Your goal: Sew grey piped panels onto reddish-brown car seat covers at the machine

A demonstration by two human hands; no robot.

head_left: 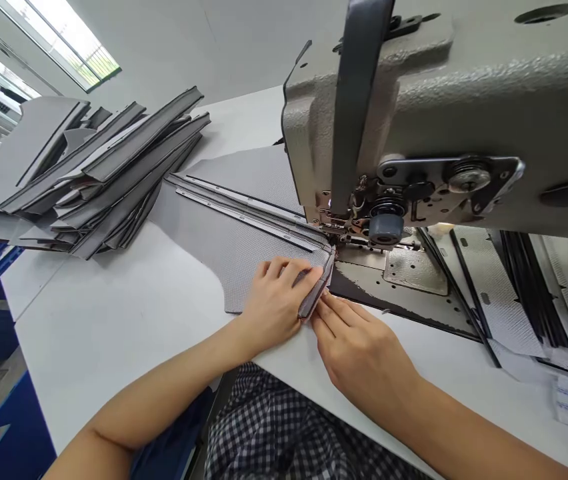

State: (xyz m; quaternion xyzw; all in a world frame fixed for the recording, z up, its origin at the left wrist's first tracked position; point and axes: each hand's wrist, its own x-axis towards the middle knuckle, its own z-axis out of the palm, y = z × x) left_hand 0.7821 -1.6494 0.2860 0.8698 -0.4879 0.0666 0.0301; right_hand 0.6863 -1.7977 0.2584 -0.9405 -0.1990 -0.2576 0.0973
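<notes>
A grey mesh fabric panel (204,233) lies on the white table, its folded edge running under the needle area of the sewing machine (309,147). White and black strips (244,217) lie along its middle. My left hand (275,297) rests on the panel, thumb and fingers closed on the folded, dark-trimmed edge just in front of the presser foot. Against the same edge, from the right, my right hand (354,337) presses with its fingers together. The right fingertips are partly tucked beneath the edge.
A pile of grey fabric pieces (129,167) with dark edging sits at the left back. Black strips (529,287) and perforated light strips (504,293) lie to the right of the machine bed (414,273). A blue bin (11,433) stands below the table's left edge.
</notes>
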